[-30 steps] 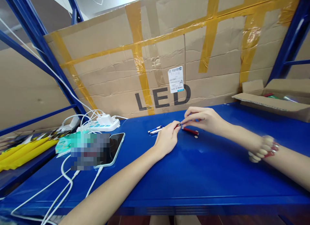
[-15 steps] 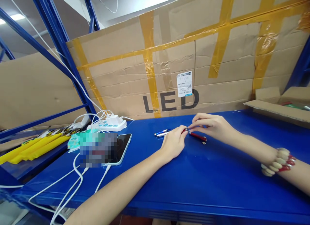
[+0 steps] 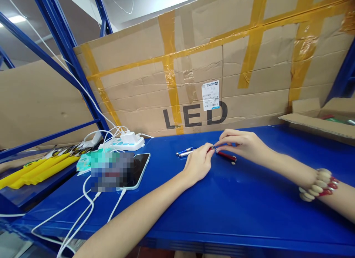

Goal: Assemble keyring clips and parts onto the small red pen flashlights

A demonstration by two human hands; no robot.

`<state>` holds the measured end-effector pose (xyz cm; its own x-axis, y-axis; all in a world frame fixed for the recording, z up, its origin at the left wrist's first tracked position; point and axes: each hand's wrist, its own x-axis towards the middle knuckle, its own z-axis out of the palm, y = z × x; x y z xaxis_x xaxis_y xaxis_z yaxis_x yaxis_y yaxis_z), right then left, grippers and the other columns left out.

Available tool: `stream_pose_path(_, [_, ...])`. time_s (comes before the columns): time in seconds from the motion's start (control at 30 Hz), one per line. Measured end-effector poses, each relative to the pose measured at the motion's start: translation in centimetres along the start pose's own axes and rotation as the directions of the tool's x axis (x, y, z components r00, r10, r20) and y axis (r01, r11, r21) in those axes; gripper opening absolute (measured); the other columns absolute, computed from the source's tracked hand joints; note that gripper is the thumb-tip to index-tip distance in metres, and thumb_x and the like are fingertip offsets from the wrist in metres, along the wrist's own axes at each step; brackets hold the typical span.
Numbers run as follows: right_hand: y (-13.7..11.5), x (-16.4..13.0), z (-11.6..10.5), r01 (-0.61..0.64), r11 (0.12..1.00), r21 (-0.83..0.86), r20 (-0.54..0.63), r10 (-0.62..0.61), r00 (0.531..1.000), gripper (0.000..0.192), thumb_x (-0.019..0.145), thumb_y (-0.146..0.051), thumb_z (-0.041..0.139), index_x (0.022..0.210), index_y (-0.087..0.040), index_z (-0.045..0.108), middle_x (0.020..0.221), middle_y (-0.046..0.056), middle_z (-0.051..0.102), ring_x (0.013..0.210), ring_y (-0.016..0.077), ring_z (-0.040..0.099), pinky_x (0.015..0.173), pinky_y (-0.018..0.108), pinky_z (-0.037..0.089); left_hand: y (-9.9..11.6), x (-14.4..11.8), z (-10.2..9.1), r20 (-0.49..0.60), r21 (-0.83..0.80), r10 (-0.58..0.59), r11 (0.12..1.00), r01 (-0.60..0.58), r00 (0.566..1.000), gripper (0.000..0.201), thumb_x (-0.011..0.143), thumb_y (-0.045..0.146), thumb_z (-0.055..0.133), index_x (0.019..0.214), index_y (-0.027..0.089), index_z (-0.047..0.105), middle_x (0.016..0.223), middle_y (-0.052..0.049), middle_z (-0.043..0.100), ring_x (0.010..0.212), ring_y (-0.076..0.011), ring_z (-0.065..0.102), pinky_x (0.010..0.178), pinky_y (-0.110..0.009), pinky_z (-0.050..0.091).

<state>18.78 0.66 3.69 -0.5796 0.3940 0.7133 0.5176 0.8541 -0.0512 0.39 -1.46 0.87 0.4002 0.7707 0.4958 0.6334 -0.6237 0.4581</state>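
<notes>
Blue steel shelf (image 3: 249, 202) is the work surface, with a big taped cardboard sheet (image 3: 194, 65) marked "LED" leaning along the back of it and blue rack posts (image 3: 66, 47) on the left.

Head view, only view I've got:

My left hand (image 3: 198, 164) rests on the shelf, fingers curled, thumb and forefinger pinched on the near end of a red pen (image 3: 226, 155). My right hand (image 3: 241, 145) comes in from the right, fingertips closed on the same end, right where the left ones are. Both hands touch there. Something small and metallic sits at that joint; too small to tell what it is. Rest of the pen lies on the shelf, pointing right and toward me, under the right hand. A tiny dark part (image 3: 234, 163) lies on the shelf just beside the pen's far tip.

Two blue-and-silver pens (image 3: 185, 152) lie side by side just left of my left fingertips, not touched.

Bead bracelet (image 3: 316, 184), cream and red, on my right wrist.

Left part of the shelf: phone (image 3: 137, 169) lying flat, screen dark, partly under a blurred patch. White cables (image 3: 83, 210) run from it toward the front edge. Behind it a white power strip (image 3: 122, 142) with a charger plugged in. Yellow packs (image 3: 36, 169) on the lower shelf further left.

Far right: open carton (image 3: 313, 123), flaps up, contents barely visible.
</notes>
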Motion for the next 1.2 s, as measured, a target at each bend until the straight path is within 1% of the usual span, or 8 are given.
stream_pose_path(0.27, [-0.04,0.0,-0.03,-0.008,1.0,-0.004,0.009,0.008,1.0,0.031,0.084,-0.046,0.048,0.083,-0.022,0.067,0.08,0.004,0.06,0.059,0.0111,0.053,0.052,0.023,0.04,-0.02,0.04,0.03,0.005,-0.004,-0.004,1.0,0.004,1.0,0.019,0.09,0.026,0.031,0.09,0.023,0.05,0.085,0.001,0.061,0.079,-0.0146,0.057,0.071,-0.024,0.042])
stream_pose_path(0.53, [-0.13,0.06,-0.05,-0.001,1.0,-0.007,0.01,0.001,1.0,0.031,0.084,-0.046,0.047,0.083,-0.022,0.068,0.08,0.004,0.061,0.058,0.0109,0.053,0.052,0.023,0.041,-0.04,0.04,0.03,0.014,0.007,-0.01,1.0,0.01,1.0,0.021,0.09,0.027,0.03,0.089,0.023,0.05,0.085,0.0,0.061,0.077,-0.0145,0.057,0.07,-0.024,0.042])
stream_pose_path(0.63, [-0.21,0.1,-0.1,-0.007,1.0,0.001,0.014,0.007,1.0,0.031,0.084,-0.045,0.048,0.082,-0.022,0.068,0.079,0.004,0.061,0.058,0.0113,0.053,0.052,0.023,0.041,-0.23,0.05,0.07,0.02,-0.018,0.013,1.0,-0.013,1.0,0.022,0.091,0.027,0.03,0.091,0.022,0.051,0.086,0.0,0.061,0.079,-0.0147,0.057,0.072,-0.025,0.042])
stream_pose_path(0.87, [0.1,0.25,-0.51,-0.044,0.996,0.075,0.047,0.041,0.998,0.031,0.083,-0.044,0.05,0.076,-0.021,0.069,0.076,0.004,0.061,0.065,0.0132,0.056,0.056,0.024,0.041,-0.52,0.17,0.2,0.067,-0.106,0.128,0.987,-0.12,0.989,0.022,0.091,0.026,0.03,0.095,0.021,0.051,0.087,-0.001,0.06,0.079,-0.0142,0.056,0.072,-0.024,0.041])
stream_pose_path(0.93, [0.09,0.29,-0.56,-0.067,0.993,0.099,0.063,0.061,0.996,0.03,0.082,-0.044,0.052,0.074,-0.021,0.069,0.075,0.004,0.061,0.065,0.0132,0.056,0.055,0.024,0.041,-0.57,0.18,0.27,0.07,-0.098,0.136,0.987,-0.129,0.988,0.021,0.09,0.027,0.031,0.094,0.02,0.051,0.086,-0.002,0.06,0.079,-0.0146,0.056,0.072,-0.025,0.041])
stream_pose_path(1.03, [0.02,0.34,-0.47,-0.095,0.981,0.17,0.051,0.087,0.995,0.03,0.079,-0.045,0.055,0.069,-0.02,0.069,0.071,0.003,0.06,0.063,0.0127,0.055,0.055,0.024,0.04,-0.69,0.17,0.4,0.064,-0.077,0.142,0.988,-0.136,0.988,0.02,0.09,0.027,0.032,0.094,0.019,0.051,0.085,-0.002,0.06,0.078,-0.0152,0.056,0.07,-0.025,0.041])
stream_pose_path(1.1, [0.07,0.34,-0.4,-0.12,0.967,0.224,0.053,0.111,0.992,0.03,0.077,-0.046,0.057,0.067,-0.019,0.069,0.069,0.003,0.06,0.062,0.0124,0.054,0.055,0.024,0.04,-0.78,0.15,0.47,0.055,-0.063,0.158,0.986,-0.154,0.986,0.02,0.09,0.026,0.033,0.094,0.019,0.051,0.087,-0.003,0.06,0.08,-0.0155,0.055,0.072,-0.026,0.041])
stream_pose_path(1.2, [0.38,0.29,-0.42,-0.175,0.946,0.275,0.093,0.155,0.984,0.029,0.072,-0.047,0.062,0.067,-0.019,0.069,0.069,0.003,0.061,0.062,0.0126,0.054,0.054,0.024,0.039,-0.77,0.12,0.45,0.054,-0.036,0.189,0.982,-0.188,0.98,0.021,0.09,0.023,0.033,0.097,0.019,0.052,0.093,-0.005,0.06,0.085,-0.0161,0.054,0.078,-0.028,0.041])
